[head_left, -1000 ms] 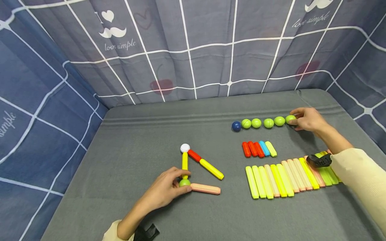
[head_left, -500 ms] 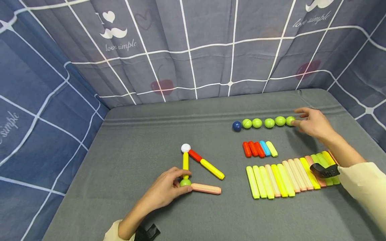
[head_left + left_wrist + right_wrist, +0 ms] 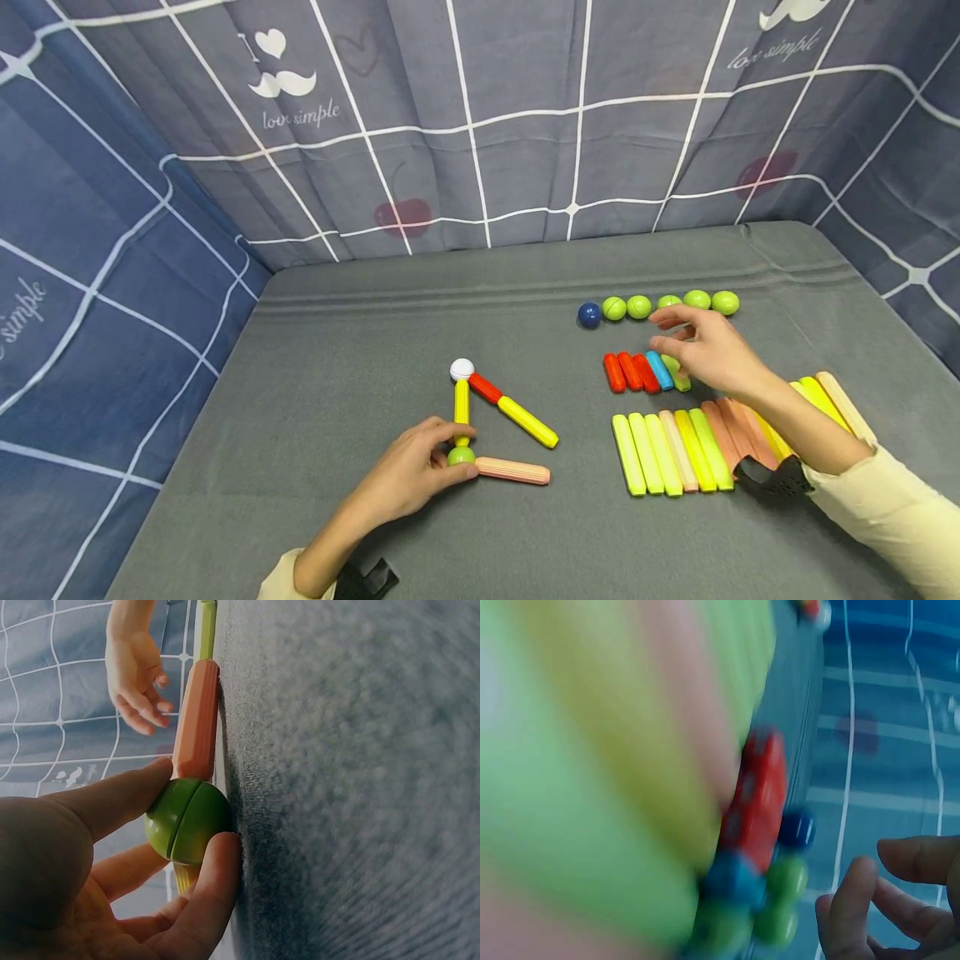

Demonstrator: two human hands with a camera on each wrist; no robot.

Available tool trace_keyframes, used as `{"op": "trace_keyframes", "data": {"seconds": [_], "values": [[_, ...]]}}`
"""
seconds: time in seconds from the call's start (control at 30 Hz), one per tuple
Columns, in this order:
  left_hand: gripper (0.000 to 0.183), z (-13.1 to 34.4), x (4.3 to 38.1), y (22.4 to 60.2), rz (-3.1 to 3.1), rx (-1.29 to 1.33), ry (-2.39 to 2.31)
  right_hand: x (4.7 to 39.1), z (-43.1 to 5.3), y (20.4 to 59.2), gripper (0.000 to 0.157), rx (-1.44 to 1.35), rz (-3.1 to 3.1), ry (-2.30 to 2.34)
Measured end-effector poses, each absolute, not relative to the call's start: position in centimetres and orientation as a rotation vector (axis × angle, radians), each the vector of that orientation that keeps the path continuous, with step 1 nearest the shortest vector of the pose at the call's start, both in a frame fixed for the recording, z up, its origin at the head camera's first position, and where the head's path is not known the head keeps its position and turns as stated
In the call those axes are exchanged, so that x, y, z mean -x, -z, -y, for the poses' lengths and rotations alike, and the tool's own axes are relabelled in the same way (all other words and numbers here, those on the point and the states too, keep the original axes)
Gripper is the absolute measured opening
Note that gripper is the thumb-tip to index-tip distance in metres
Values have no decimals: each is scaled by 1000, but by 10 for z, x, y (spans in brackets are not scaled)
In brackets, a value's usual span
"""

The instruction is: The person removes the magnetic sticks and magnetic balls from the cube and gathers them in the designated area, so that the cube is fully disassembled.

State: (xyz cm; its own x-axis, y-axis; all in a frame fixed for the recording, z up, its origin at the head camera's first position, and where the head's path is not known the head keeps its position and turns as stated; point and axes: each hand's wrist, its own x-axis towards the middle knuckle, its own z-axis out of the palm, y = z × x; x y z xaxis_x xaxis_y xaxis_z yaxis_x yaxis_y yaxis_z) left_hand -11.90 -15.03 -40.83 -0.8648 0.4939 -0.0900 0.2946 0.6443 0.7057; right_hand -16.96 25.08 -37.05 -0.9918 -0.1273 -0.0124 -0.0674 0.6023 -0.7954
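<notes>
My left hand pinches a green ball between thumb and fingers, low on the cloth. In the left wrist view, the green ball has a groove round it and meets a pink ribbed stick. From that ball, a yellow stick runs up to a white ball. A short red stick and a longer yellow stick slant away from the white ball. My right hand holds nothing, fingers loosely bent, over the short sticks; it partly covers the light green one.
A row of green balls with a blue ball at its left end lies at the back right. Short red sticks and a blue one lie before it. Long sticks line up nearer, partly under the right forearm.
My right hand has left the rightmost green ball and moved left and nearer, over the short sticks. The balls stay in their row. My left hand keeps its pinch in the same place.
</notes>
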Motion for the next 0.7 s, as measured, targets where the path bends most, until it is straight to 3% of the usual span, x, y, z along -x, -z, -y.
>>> {"op": "trace_keyframes", "data": {"seconds": [0.33,0.7], "values": [[42,150,119,409,-2602,-653,-1042,139,-179,379,31,464,-2470,1501],[42,151,116,409,-2565,-724,-1039,120,-137,402,33,656,-2488,1266]]}}
